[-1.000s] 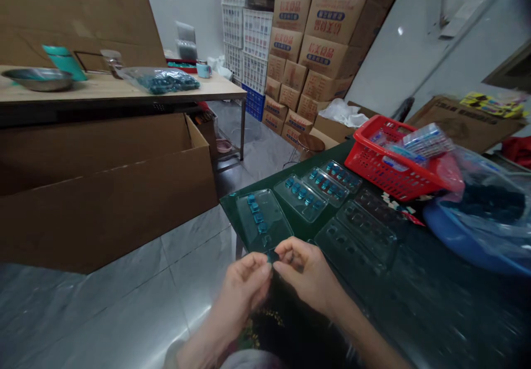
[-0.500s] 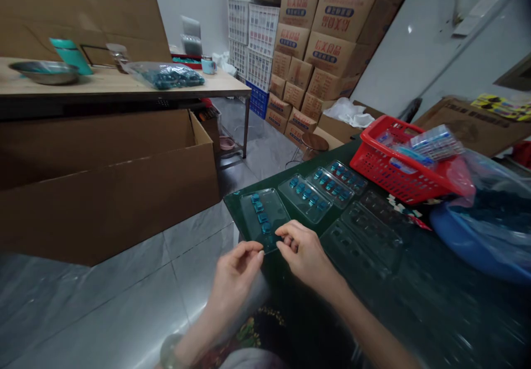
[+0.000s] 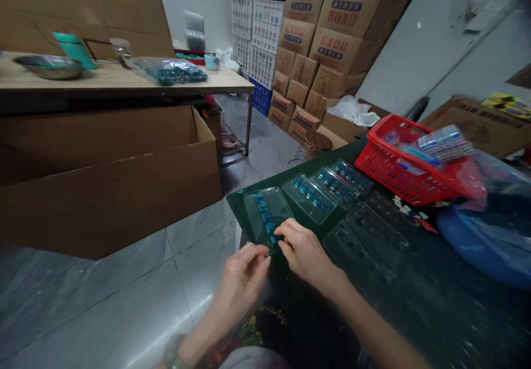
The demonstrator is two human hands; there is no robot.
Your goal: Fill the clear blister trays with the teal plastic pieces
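Near the corner of the green table, a clear plastic tray [image 3: 249, 214] holds a row of several small glossy blue pieces [image 3: 266, 216]. My left hand [image 3: 244, 272] pinches the tray's near edge between thumb and forefinger. Curled over the tray's near right corner, my right hand [image 3: 305, 247] has its fingertips at the nearest blue piece [image 3: 272, 240], which they partly cover. To the right lie more clear trays [image 3: 310, 197] with blue pieces in rows. Closer to me, other clear trays [image 3: 360, 250] show hollows without blue pieces.
A red basket [image 3: 402, 170] with packets stands on the green table [image 3: 265, 183], beside a blue basin [image 3: 477, 247] with a plastic bag. A big cardboard box [image 3: 124, 203] sits left on the floor. Behind are a wooden table [image 3: 224, 84], a stool [image 3: 317, 140] and stacked cartons [image 3: 340, 48].
A blue piece now shows at the near end of the tray's row, by my right fingertips. Both hands remain at that end. The camera view has shifted slightly.
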